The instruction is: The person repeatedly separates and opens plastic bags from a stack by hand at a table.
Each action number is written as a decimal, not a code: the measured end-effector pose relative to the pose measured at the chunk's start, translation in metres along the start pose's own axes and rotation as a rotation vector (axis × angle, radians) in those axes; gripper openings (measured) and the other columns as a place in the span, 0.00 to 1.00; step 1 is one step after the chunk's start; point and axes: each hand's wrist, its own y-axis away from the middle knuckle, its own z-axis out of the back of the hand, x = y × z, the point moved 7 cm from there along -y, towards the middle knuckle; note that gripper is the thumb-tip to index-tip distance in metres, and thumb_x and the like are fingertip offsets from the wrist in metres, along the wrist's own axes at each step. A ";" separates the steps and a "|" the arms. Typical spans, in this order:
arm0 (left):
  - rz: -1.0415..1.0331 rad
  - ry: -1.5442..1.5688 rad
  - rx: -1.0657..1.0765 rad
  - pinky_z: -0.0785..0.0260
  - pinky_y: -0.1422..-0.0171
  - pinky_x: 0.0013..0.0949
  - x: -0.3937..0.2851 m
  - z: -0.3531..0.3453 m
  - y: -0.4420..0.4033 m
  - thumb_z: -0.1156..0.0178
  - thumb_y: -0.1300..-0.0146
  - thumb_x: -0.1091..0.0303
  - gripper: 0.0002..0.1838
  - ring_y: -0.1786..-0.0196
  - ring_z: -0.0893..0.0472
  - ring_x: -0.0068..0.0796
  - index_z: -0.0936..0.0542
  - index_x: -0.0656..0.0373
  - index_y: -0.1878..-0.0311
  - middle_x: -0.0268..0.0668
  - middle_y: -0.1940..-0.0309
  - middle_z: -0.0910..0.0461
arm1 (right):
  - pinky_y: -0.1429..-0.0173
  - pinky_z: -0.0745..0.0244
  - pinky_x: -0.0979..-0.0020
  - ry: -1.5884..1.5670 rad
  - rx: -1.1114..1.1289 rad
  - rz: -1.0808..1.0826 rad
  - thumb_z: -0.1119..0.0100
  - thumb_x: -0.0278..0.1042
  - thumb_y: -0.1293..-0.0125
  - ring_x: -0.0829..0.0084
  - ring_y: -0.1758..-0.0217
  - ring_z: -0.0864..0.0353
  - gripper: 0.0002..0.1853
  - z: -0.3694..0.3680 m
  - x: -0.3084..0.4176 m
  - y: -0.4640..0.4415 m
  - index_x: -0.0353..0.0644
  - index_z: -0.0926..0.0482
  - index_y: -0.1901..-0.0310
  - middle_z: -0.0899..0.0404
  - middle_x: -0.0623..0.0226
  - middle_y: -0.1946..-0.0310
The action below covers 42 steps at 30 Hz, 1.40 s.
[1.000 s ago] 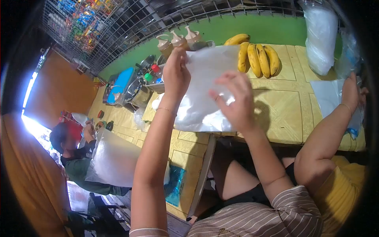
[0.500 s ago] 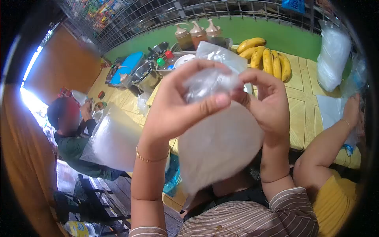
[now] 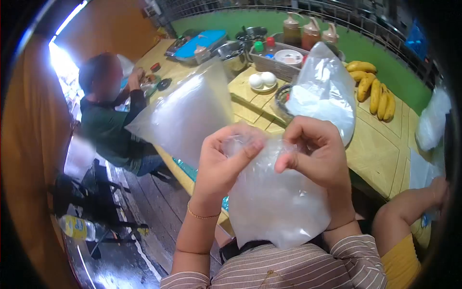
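Left hand (image 3: 231, 154) pinches the top edge of a clear plastic bag (image 3: 279, 207) hanging before the striped shirt (image 3: 298, 269); right hand (image 3: 317, 154) at its other corner, grip hard to tell. Tabletop (image 3: 385, 154) stretches beyond, toward bananas (image 3: 378, 94).

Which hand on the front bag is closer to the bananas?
Right. The right hand, on the plastic bag's right side, is below and left of the bananas in view; the left hand, on the bag's left, is farther left.
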 end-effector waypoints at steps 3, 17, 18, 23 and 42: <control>-0.209 0.203 -0.033 0.38 0.61 0.20 -0.008 0.034 0.016 0.38 0.48 0.71 0.06 0.67 0.29 0.17 0.26 0.61 0.73 0.32 0.71 0.25 | 0.70 0.38 0.80 0.033 0.039 -0.020 0.39 0.27 0.47 0.84 0.75 0.33 0.06 -0.019 -0.012 -0.006 0.35 0.25 0.74 0.30 0.71 0.82; -0.242 0.735 -0.014 0.44 0.82 0.18 -0.008 0.098 0.058 0.49 0.39 0.61 0.14 0.87 0.36 0.14 0.27 0.62 0.73 0.31 0.85 0.31 | 0.73 0.37 0.82 -0.304 0.738 -0.295 0.37 0.41 0.47 0.78 0.75 0.28 0.18 -0.068 -0.029 -0.027 0.36 0.29 0.65 0.27 0.67 0.75; -0.282 0.775 0.009 0.44 0.82 0.18 -0.014 0.104 0.056 0.47 0.40 0.60 0.15 0.87 0.36 0.15 0.27 0.63 0.74 0.31 0.85 0.30 | 0.73 0.37 0.82 -0.297 0.753 -0.290 0.37 0.41 0.47 0.78 0.75 0.28 0.18 -0.065 -0.042 -0.026 0.36 0.29 0.65 0.27 0.67 0.75; -0.153 0.319 0.128 0.38 0.77 0.17 -0.021 0.107 0.045 0.43 0.44 0.59 0.14 0.80 0.28 0.18 0.26 0.63 0.71 0.33 0.80 0.27 | 0.75 0.39 0.78 -0.847 0.175 0.073 0.40 0.47 0.46 0.78 0.79 0.33 0.19 -0.038 -0.043 -0.054 0.39 0.29 0.67 0.30 0.73 0.79; 0.371 1.122 -0.204 0.26 0.55 0.37 0.102 0.152 0.014 0.56 0.35 0.65 0.14 0.65 0.21 0.33 0.27 0.65 0.57 0.41 0.65 0.23 | 0.71 0.29 0.79 -0.956 0.175 -0.620 0.56 0.30 0.36 0.79 0.69 0.26 0.11 -0.088 -0.178 -0.097 0.35 0.30 0.55 0.24 0.66 0.67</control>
